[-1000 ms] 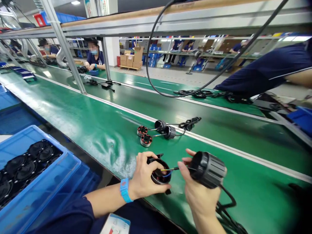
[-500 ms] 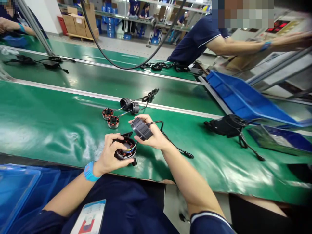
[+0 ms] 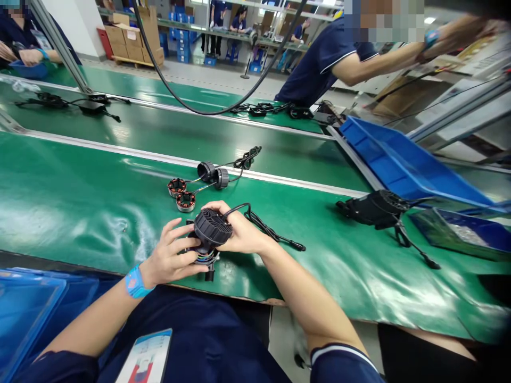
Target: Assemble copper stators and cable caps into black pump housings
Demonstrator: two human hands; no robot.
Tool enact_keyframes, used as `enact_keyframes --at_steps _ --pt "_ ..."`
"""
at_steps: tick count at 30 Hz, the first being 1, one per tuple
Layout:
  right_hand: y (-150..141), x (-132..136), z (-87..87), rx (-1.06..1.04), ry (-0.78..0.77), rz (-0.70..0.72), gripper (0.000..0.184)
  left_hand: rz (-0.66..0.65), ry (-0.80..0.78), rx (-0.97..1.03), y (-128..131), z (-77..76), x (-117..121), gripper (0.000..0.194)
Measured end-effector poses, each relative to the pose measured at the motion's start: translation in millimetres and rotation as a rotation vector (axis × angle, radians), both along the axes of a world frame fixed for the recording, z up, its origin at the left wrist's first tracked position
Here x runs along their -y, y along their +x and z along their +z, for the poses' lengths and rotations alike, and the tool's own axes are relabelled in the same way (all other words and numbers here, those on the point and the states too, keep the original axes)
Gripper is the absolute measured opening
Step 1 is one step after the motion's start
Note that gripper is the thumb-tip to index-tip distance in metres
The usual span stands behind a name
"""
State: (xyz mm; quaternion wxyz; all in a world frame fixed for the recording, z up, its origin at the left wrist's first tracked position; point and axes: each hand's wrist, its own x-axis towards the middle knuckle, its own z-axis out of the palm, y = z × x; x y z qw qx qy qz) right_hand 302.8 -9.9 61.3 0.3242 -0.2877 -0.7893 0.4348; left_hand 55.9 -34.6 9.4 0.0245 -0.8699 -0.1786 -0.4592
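Observation:
In my right hand (image 3: 233,230) is a black ribbed round cap (image 3: 213,227) with slots in its top, tilted just above a black motor housing (image 3: 207,260). A black cable (image 3: 263,227) runs from the cap over my right hand to the green bench. My left hand (image 3: 174,254) is wrapped round the left side of the housing, its fingers along the rim. Coloured wires show in the narrow gap between cap and housing. The cap hides most of the housing's inside.
Two copper-wound stators (image 3: 186,201) lie beyond my hands, wired to two black caps (image 3: 206,171). Rightward on the bench (image 3: 303,287) lies a black motor unit (image 3: 373,207) by a blue tray (image 3: 411,159). A co-worker (image 3: 319,64) stands across the bench; blue bins (image 3: 32,314) sit at lower left.
My right hand has brought the cap left and down over the housing, turning its slotted top upward. The cable has shifted with it. My left fingers have moved to the housing's side.

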Motion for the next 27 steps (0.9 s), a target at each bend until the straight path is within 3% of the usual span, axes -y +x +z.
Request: enact_keyframes --at_steps 6,15,20,23,27 --pt "2 14 -1.2 0.066 0.128 -0.126 0.082 0.029 0.181 -0.197 -18 19.7 -1 0.025" --pt "-1 23 0.7 0.119 0.049 -0.202 0.071 -0.120 0.122 -0.509 -12 59.4 -12 0.022" --pt "5 21 -0.1 0.126 -0.013 -0.106 0.085 -0.201 0.089 -0.529 -12 62.4 -22 0.019" --pt "10 15 -0.1 0.092 0.046 -0.025 0.078 -0.258 0.062 -0.531 -13 60.1 -29 0.019" --pt "12 8 8.2 0.143 0.109 0.047 0.084 -0.256 0.142 -0.454 -25 57.4 -37 0.016"
